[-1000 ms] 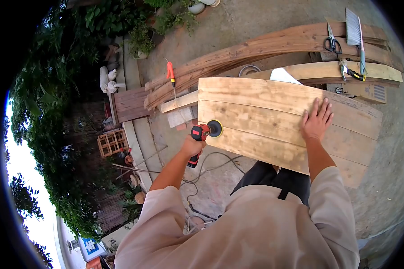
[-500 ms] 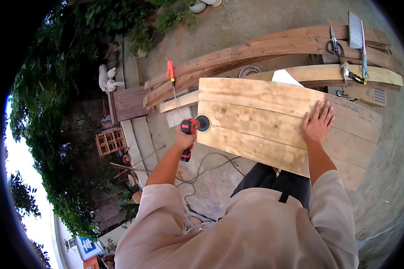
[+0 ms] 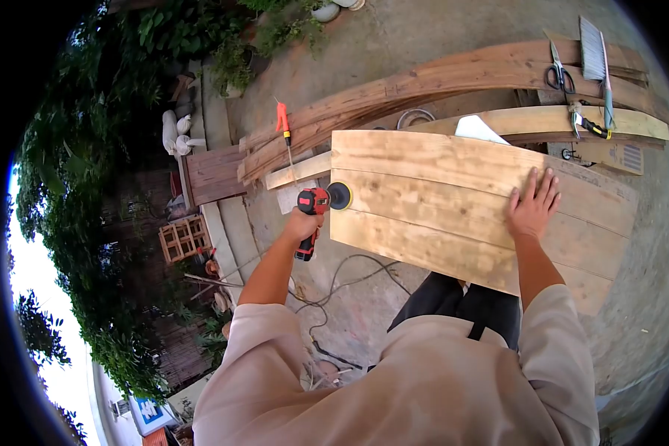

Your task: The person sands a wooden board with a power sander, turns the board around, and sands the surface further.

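Left hand [image 3: 305, 221] wrapped round the grip of a red-and-black power tool [image 3: 314, 201]: stubby plastic body, pistol-shaped. Its dark round disc [image 3: 340, 195], yellow at the rim, overlaps the left end of the wooden panel [image 3: 416, 186]; from where I stand, cannot tell how firmly it bears on the wood. Right hand [image 3: 531, 214] palm down on the panel, right of its middle, fingers a little spread, gripping nothing.

Panel itself lies just in front of the person: boards set edge to edge, fine straight seams, roughly rectangular. Left of the right hand the wood is pale honey, mottled with darker smudges; towards the panel's right end it turns duller, grey-brown, drier looking.

Just beyond the panel's far edge: a smooth white piece [image 3: 479, 130], partly hidden by the wood. A paler plank [image 3: 624, 123] shows there too. Further beyond, long brown planks [image 3: 468, 82], grain visible, loosely stacked. Past the panel's far right corner: scissors [image 3: 556, 68] with black looped handles; a brush [image 3: 592, 52], pale bristles; a tool with a black-and-yellow grip [image 3: 595, 128]; a cardboard box [image 3: 613, 156]. Past the far left corner: an orange-handled tool [image 3: 282, 119], thin shaft.

Near side of the panel: dark cable [image 3: 334, 355] looped over rough concrete floor [image 3: 364, 305]. Well off to the panel's left: slatted wooden crate [image 3: 184, 236], pale stuffed sacks [image 3: 178, 134], dense leafy greenery [image 3: 97, 260].
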{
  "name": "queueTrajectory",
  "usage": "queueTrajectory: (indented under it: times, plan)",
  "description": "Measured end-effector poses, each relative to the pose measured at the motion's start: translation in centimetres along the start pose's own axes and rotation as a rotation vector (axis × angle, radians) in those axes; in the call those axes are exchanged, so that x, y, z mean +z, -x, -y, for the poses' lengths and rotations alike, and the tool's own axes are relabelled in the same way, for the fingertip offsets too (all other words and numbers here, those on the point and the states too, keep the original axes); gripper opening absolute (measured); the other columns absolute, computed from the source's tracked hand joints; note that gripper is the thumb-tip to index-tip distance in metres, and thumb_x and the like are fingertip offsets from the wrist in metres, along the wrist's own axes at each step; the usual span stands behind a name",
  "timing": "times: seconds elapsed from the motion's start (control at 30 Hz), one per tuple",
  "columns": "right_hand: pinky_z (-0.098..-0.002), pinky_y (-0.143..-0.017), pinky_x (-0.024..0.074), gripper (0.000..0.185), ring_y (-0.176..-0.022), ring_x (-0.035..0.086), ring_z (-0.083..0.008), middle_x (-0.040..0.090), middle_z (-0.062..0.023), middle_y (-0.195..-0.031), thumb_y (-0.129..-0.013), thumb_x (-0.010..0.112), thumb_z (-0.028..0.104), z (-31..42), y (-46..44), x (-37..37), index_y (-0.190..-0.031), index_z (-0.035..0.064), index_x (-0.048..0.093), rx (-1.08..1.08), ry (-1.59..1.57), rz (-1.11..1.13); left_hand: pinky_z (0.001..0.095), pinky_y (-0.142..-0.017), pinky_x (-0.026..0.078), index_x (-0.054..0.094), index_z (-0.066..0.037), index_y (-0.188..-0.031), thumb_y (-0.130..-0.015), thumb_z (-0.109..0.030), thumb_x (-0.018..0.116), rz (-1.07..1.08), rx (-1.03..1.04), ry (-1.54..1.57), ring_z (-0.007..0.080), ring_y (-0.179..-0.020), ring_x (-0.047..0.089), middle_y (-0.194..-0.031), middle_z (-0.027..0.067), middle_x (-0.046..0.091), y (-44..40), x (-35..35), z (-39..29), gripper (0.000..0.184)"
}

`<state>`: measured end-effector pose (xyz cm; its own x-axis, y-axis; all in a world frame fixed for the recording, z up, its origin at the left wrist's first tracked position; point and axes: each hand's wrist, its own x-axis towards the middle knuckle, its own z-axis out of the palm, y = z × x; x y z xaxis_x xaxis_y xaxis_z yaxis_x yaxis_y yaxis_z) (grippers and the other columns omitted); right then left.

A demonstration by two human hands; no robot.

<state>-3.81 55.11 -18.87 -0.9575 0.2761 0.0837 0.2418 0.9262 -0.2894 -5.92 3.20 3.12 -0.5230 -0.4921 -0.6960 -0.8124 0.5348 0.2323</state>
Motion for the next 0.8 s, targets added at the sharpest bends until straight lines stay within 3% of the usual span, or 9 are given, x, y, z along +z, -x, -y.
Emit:
queueTrajectory:
  times: [0.1,0.2,0.33,0.47,0.6,0.8]
  plan:
    - [-0.0596,-0.131,0.0134,0.076,-0.164,0.02,-0.0386,0.023,-0.0157,-0.179,-0.101,0.058,0.043,0.1,-0.1,-0.3,-0.17,0.0206,0.035,0.002,0.007,0.017,0.036,-0.049,0.054,0.067,-0.003,-0.086,-0.083,-0.004,0.07,-0.063,0.001,-0.001,0.0187,-0.053,0.064,-0.068,0.0074,0.065,-1.5,-0.1,-0.7,0.004]
    - [-0.0593,-0.132,0.0133,0.076,-0.165,0.02,-0.0385,0.023,-0.0156,-0.179,-0.101,0.058,0.043,0.3,-0.2,-0.3,-0.17,0.0206,0.035,0.001,-0.002,0.005,0.0359,-0.05,0.053,0.069,-0.002,-0.08,-0.083,-0.006,0.072,0.02,0.067,0.043,0.0197,-0.053,0.067,-0.067,0.0083,0.067,-1.2,1.5,-2.2,0.005]
    - [-0.0587,-0.132,0.0127,0.077,-0.165,0.018,-0.0384,0.021,-0.0155,-0.18,-0.102,0.057,0.044,0.1,-0.1,-0.3,-0.171,0.0206,0.033,0.006,0.012,0.04,0.0358,-0.054,0.056,0.072,-0.002,-0.083,-0.082,-0.01,0.073,-0.043,0.102,-0.175,0.0193,-0.056,0.07,-0.068,0.01,0.071,-2.5,2.1,-2.8,0.008]
    - [-0.0584,-0.132,0.012,0.078,-0.165,0.017,-0.0382,0.019,-0.0153,-0.18,-0.102,0.057,0.044,0.0,-0.3,-0.4,-0.171,0.0206,0.031,0.011,0.001,0.042,0.0384,-0.055,0.058,0.072,-0.001,-0.084,-0.082,-0.011,0.075,-0.064,0.165,-0.137,0.0204,-0.056,0.071,-0.068,0.011,0.071,-3.6,1.9,-3.4,0.011]
    - [-0.0584,-0.133,0.0115,0.077,-0.166,0.016,-0.0383,0.019,-0.0155,-0.18,-0.102,0.056,0.044,0.1,-0.2,-0.6,-0.171,0.0202,0.031,0.02,-0.005,0.063,0.0374,-0.053,0.057,0.071,0.0,-0.083,-0.083,-0.011,0.074,0.022,0.137,-0.137,0.0201,-0.054,0.069,-0.068,0.0113,0.071,-2.4,3.5,-3.9,0.011]
    - [-0.0591,-0.132,0.0115,0.077,-0.165,0.016,-0.0389,0.019,-0.0161,-0.18,-0.102,0.056,0.044,0.2,-0.5,-0.9,-0.171,0.0192,0.032,0.024,-0.03,0.067,0.0374,-0.052,0.056,0.07,0.001,-0.084,-0.082,-0.008,0.074,-0.036,0.05,-0.079,0.0205,-0.055,0.069,-0.067,0.0111,0.07,-1.2,1.8,-4.3,0.01]
